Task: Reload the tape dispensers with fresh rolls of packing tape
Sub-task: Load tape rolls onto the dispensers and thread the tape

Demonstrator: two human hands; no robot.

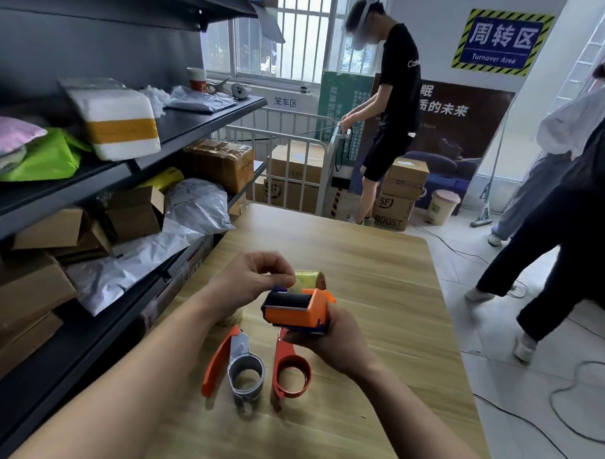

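Nearest, two empty tape dispensers (243, 368) wait on the surface (378, 283). Just beyond, the right hand (331, 340) grips an orange dispenser (296, 311) steady while the left hand (254, 279) pinches its roll (311, 277) by the tape end, probably to thread it.

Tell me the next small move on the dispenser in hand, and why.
Probably draw tape from the tape roll down over the black roller. The roll already sits in the orange dispenser, which the right hand grips, and the left hand seems to pinch its loose end just above the roller.
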